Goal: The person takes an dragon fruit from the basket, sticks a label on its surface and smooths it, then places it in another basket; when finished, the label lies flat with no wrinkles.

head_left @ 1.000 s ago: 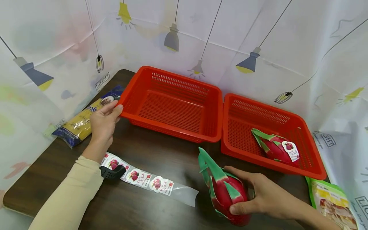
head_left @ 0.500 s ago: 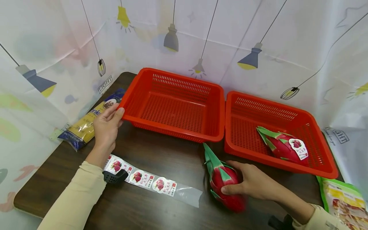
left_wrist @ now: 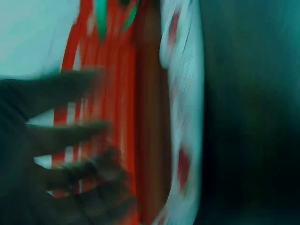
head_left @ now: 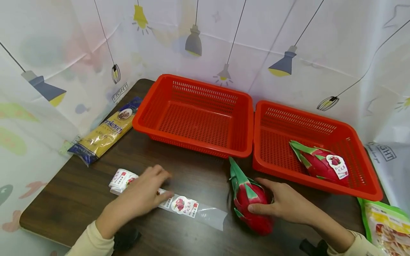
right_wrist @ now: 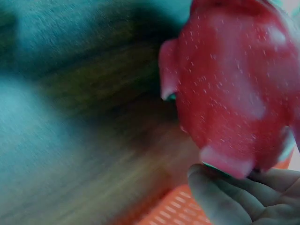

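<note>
A red dragon fruit with green-tipped scales is on the dark table, its leafy end toward the baskets. My right hand grips its right side, thumb in front; the right wrist view shows the red skin of the dragon fruit close up. Left of it lies a strip of dragon fruit stickers, with a bare clear end at the right and a roll at the left. My left hand hovers over the strip with loose fingers, hiding part of it. Those fingers are blurred and spread in the left wrist view.
Two red plastic baskets stand side by side at the back. The left basket shows a bare mesh bottom; the right basket holds a dragon fruit with a sticker. A yellow-blue pasta packet lies left, a green-edged packet right.
My left hand has let go of the left basket's rim and come down and right over the sticker strip. The right hand has lowered the dragon fruit toward the table, slightly away from me.
</note>
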### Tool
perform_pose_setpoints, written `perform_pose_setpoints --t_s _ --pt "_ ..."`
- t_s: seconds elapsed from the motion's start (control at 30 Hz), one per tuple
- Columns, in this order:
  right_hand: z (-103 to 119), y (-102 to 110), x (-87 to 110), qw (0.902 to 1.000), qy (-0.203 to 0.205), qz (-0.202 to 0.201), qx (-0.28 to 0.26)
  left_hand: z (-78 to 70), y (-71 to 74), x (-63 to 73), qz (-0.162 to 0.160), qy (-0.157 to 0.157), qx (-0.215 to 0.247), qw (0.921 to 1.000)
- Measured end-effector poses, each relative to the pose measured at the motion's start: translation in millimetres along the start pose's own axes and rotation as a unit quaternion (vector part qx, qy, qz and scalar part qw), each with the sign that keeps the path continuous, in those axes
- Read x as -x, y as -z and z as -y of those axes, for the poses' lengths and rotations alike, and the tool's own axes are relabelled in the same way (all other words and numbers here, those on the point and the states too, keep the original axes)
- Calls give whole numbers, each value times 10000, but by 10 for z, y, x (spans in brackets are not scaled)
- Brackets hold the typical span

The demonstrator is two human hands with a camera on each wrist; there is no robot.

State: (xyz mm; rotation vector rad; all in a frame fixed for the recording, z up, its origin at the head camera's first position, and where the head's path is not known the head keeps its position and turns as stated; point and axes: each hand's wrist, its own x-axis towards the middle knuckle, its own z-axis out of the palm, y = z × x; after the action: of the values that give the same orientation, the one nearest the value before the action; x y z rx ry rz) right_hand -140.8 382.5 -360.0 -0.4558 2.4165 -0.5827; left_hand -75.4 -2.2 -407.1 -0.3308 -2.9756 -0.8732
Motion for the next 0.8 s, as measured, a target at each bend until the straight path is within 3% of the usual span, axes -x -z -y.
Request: perform_pose_setpoints --t_s 0.07,0.13,0.27,0.4,0.5,0.57,0.67,0.8 --pt "14 -6 25 9994 105 -140 289 -68 -80 76 783 -265 -625 9946" --pt "38 -17 54 9980 157 -247 558 -91 -162 118 1045 -349 -849 9903" --pt "115 -30 107 9932 210 -494 1033 -65 -253 136 878 -539 -1043 9892" --pt "230 -41 178 9765 531 -1263 1665 -40 -239 128 788 -763 -1081 9881" --pt "343 -70 220 9546 1419 -2006 1684 -48 -181 115 829 -859 -1049 9873" --pt "430 -95 218 9389 2176 -2249 1429 -75 -116 104 872 -862 -1006 9873" --pt "569 -133 160 9231 3123 -2057 901 -154 28 97 978 -877 -906 9872" --pt "768 -227 20 9204 3587 -1464 524 -281 233 98 1196 -1101 -515 9854"
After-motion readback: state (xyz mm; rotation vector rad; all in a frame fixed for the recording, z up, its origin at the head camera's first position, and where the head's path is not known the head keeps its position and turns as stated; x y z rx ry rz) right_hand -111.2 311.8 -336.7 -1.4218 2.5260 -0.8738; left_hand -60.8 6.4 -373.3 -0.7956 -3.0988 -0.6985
